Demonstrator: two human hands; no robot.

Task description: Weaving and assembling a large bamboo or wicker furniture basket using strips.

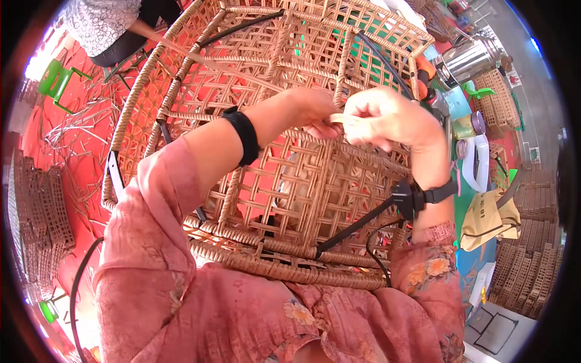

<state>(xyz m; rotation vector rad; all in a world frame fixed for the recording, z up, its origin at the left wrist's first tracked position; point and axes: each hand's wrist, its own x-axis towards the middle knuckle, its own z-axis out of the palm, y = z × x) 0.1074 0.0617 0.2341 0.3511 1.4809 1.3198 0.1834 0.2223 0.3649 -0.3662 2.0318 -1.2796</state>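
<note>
A large woven rattan frame (pixel 302 199), tan-brown with an open lattice, spreads out in front of my body. Above its middle, my two hands meet. My left hand (pixel 318 114) is closed at the left end of a short visible piece of pale cane strip (pixel 337 118). Pinched fingers of my right hand (pixel 393 118) grip the same strip from the right. How far the strip continues behind the fingers is hidden. Black bars (pixel 357 227) cross the woven frame, and thick wrapped cane forms its near edge (pixel 290 271).
At upper left a person (pixel 100 27) sits near a green chair (pixel 55 83). Loose cane strips (pixel 85 130) litter the red floor. To the right are a metal canister (pixel 469 59), a jar (pixel 466 126) and a tan bag (pixel 489 219). Woven panels (pixel 525 272) stand stacked on both sides.
</note>
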